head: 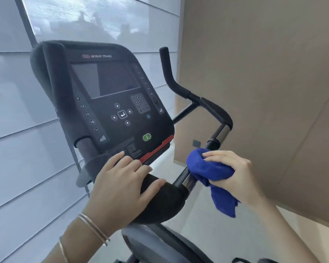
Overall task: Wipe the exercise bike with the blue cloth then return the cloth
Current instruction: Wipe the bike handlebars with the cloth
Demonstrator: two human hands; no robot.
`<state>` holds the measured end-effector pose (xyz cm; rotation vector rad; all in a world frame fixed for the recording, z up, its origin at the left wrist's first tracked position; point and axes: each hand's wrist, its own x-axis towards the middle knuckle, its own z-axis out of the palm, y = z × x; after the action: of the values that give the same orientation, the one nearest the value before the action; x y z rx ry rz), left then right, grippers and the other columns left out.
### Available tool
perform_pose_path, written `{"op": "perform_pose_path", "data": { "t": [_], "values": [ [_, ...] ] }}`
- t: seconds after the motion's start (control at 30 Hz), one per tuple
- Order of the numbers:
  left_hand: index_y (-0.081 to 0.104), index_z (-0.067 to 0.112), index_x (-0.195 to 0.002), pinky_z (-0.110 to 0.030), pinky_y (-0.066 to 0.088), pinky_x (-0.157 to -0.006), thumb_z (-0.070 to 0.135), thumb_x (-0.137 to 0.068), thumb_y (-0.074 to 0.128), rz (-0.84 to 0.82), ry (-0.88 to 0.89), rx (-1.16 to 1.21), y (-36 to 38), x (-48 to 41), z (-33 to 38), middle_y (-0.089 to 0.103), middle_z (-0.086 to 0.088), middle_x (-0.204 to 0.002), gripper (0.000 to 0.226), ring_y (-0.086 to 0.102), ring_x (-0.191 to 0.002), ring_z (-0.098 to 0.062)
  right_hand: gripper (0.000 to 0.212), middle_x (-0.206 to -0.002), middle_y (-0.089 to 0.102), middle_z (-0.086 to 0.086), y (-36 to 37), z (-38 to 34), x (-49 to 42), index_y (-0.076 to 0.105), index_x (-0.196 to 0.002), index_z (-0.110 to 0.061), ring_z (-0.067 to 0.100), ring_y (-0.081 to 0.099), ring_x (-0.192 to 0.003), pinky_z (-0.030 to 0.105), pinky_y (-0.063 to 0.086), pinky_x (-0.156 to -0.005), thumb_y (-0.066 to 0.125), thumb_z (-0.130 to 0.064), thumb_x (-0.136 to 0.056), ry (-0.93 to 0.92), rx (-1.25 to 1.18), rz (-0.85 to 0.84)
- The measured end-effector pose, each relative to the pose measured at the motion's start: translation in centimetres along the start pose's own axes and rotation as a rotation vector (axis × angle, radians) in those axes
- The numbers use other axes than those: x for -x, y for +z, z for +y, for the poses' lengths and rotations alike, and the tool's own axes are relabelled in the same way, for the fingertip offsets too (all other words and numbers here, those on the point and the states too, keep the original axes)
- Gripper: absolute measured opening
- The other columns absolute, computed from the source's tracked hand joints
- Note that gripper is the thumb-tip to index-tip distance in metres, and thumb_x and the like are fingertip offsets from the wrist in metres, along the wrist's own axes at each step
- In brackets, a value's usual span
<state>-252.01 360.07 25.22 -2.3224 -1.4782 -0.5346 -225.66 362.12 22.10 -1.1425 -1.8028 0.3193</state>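
The black exercise bike's console [110, 95] fills the middle of the head view, with a dark screen and keypad. The right handlebar [213, 111] curves up behind it. My right hand [234, 171] grips a bunched blue cloth [207, 169] wrapped around the handlebar's lower bar, near a chrome sensor section; a loose tail of cloth hangs below. My left hand [122, 185] rests flat on the padded black centre pad [163, 202] just under the console, fingers spread, holding nothing.
Pale window blinds [17, 130] stand to the left and behind the console. A beige wall [273, 73] rises on the right, with light floor [226, 234] below. The bike's frame [160, 242] runs down toward me at the bottom.
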Motion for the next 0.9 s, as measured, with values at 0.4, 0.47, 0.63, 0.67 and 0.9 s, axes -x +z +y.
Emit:
{"op": "perform_pose_path", "data": {
  "t": [0.4,0.47,0.63,0.67,0.9],
  "values": [
    [0.068,0.027,-0.089,-0.03,0.039,-0.087,0.063,-0.082,0.007,-0.083,0.221,0.105,-0.5,-0.7,-3.8,0.068,0.01,-0.08,0.071,0.061,-0.082,-0.014,0.044,-0.112,0.064,-0.021,3.3,-5.6,1.7,0.068,-0.104,-0.027,0.006,0.057,-0.108,0.017,0.045,-0.091,0.075,-0.003,-0.068,0.205,0.213,0.11],
    [0.068,0.027,-0.083,-0.03,0.042,-0.082,0.064,-0.083,0.01,-0.091,0.233,0.111,-0.4,-0.9,-4.0,0.067,0.01,-0.073,0.069,0.06,-0.075,-0.015,0.041,-0.119,0.061,-0.024,3.2,-6.2,2.7,0.065,-0.109,-0.033,0.005,0.053,-0.115,0.019,0.044,-0.095,0.076,-0.017,-0.073,0.202,0.158,0.045],
    [0.067,0.024,-0.072,-0.032,0.045,-0.071,0.066,-0.082,0.014,-0.079,0.303,0.115,0.1,-1.3,-4.1,0.063,0.008,-0.063,0.068,0.06,-0.066,-0.016,0.037,-0.131,0.049,-0.025,3.8,-7.5,3.3,0.059,-0.117,-0.034,0.009,0.044,-0.125,0.032,0.037,-0.102,0.069,-0.024,-0.082,0.293,0.119,-0.028],
    [0.068,0.024,-0.073,-0.033,0.046,-0.07,0.066,-0.082,0.014,-0.083,0.323,0.122,0.1,-1.5,-4.3,0.063,0.008,-0.063,0.069,0.06,-0.066,-0.017,0.037,-0.132,0.047,-0.026,4.0,-7.7,3.3,0.058,-0.117,-0.034,0.008,0.044,-0.125,0.032,0.036,-0.103,0.068,-0.024,-0.083,0.31,0.143,-0.04],
    [0.068,0.024,-0.079,-0.031,0.042,-0.078,0.069,-0.08,0.003,0.039,0.47,0.198,0.5,-3.9,-8.1,0.063,0.008,-0.068,0.08,0.059,-0.071,-0.017,0.038,-0.123,0.053,-0.027,5.0,-9.8,1.4,0.065,-0.108,-0.034,-0.01,0.05,-0.111,0.001,0.034,-0.088,0.071,-0.015,-0.077,0.422,0.347,0.003]
  ]
}}
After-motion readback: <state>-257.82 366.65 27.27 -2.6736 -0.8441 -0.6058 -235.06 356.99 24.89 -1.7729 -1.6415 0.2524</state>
